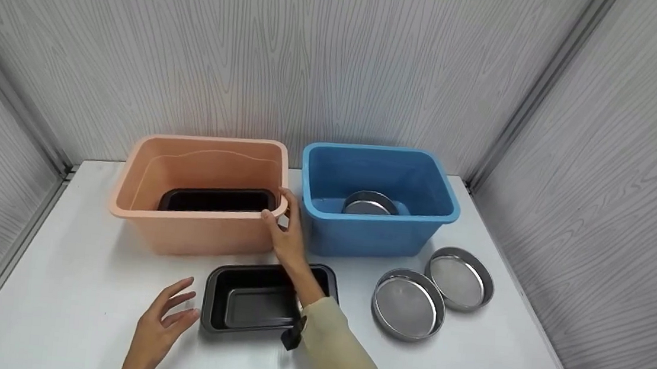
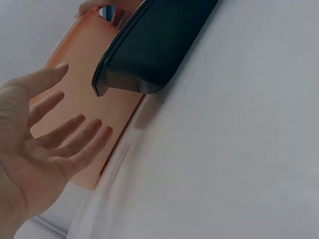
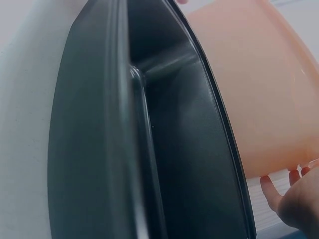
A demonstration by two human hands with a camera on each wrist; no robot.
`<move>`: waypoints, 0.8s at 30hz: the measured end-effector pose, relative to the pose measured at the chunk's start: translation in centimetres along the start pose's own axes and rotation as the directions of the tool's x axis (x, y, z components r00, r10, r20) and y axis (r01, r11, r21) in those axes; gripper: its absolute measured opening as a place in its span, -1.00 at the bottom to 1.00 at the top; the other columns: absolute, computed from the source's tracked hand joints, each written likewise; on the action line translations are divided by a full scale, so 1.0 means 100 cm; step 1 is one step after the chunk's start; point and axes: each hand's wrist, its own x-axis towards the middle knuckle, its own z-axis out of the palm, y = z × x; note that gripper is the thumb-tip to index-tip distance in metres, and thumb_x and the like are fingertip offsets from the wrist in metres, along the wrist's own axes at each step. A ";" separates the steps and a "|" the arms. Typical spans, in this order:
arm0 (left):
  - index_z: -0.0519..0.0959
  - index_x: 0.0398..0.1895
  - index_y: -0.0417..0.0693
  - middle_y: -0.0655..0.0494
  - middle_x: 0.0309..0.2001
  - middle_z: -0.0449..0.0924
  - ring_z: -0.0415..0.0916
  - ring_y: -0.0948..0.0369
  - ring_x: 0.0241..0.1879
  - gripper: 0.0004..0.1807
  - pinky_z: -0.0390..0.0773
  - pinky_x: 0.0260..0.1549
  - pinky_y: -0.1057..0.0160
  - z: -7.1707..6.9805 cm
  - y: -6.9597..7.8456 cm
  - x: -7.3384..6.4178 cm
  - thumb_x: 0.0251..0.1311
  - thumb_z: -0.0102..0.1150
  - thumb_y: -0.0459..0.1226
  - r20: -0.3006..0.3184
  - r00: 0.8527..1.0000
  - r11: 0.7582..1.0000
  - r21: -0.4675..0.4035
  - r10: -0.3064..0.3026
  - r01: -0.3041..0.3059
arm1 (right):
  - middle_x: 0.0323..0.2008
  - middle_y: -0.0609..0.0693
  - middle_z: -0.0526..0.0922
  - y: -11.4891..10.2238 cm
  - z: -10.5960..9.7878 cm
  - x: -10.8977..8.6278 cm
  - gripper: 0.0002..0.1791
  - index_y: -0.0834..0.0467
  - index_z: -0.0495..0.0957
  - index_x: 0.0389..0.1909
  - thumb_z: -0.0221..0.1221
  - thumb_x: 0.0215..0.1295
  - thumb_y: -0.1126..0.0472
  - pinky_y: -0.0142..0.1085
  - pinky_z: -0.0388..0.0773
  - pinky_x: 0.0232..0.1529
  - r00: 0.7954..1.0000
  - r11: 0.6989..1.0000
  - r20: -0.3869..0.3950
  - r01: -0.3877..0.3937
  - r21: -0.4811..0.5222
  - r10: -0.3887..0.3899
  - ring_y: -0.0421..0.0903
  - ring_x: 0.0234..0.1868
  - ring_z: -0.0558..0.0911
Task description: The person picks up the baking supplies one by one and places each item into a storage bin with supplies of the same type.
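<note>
At the front right corner of a peach plastic tub (image 1: 193, 235), my right hand (image 1: 289, 242) grips the rim between thumb and fingers. Inside that tub lies a dark loaf pan (image 1: 220, 200), its lower part hidden by the front wall. A second black loaf pan (image 1: 258, 309) stands on the white table under my right forearm, which covers part of it. My left hand (image 1: 158, 325) hovers just left of this pan, fingers spread and holding nothing. The left wrist view shows that palm beside the pan's end, apart from it.
A blue tub (image 1: 365, 238) stands right of the peach one, with a round metal tin (image 1: 369, 205) inside. Two more round tins, a nearer tin (image 1: 406, 307) and a farther tin (image 1: 458, 280), lie on the table (image 1: 56, 303) at the right. Wood-grain panels (image 1: 227, 51) enclose the back and sides.
</note>
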 end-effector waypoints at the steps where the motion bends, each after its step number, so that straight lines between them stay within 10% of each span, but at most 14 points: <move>1: 0.39 0.50 0.04 0.14 0.46 0.39 0.49 0.35 0.26 -0.29 0.58 0.11 0.44 0.002 -0.002 -0.001 0.31 0.43 -0.24 0.004 1.000 1.000 -0.009 -0.004 0.004 | 0.54 -0.01 0.27 0.000 0.000 0.000 -0.30 0.11 0.22 0.57 0.21 0.51 0.09 -0.05 0.46 0.29 1.000 1.000 -0.003 0.000 -0.001 0.000 0.01 0.40 0.39; 16: 0.37 0.50 0.06 0.05 0.45 0.39 0.48 0.42 0.19 -0.27 0.58 0.11 0.43 0.017 -0.013 -0.003 0.28 0.44 -0.27 0.033 0.996 0.996 -0.034 -0.080 0.082 | 0.51 0.21 0.29 -0.001 0.003 0.002 -0.36 0.25 0.23 0.53 0.16 0.49 0.33 0.09 0.40 0.33 1.000 1.000 -0.021 0.016 0.003 -0.016 0.16 0.39 0.37; 24: 0.34 0.54 0.07 -0.07 0.46 0.38 0.47 0.14 0.30 -0.24 0.54 0.13 0.46 0.027 -0.012 -0.006 0.30 0.43 -0.22 0.061 0.990 0.992 0.009 -0.128 0.127 | 0.54 0.08 0.25 0.000 0.002 0.001 -0.35 0.12 0.23 0.56 0.17 0.52 0.24 -0.06 0.46 0.24 1.000 1.000 -0.011 -0.002 0.012 0.002 0.07 0.38 0.37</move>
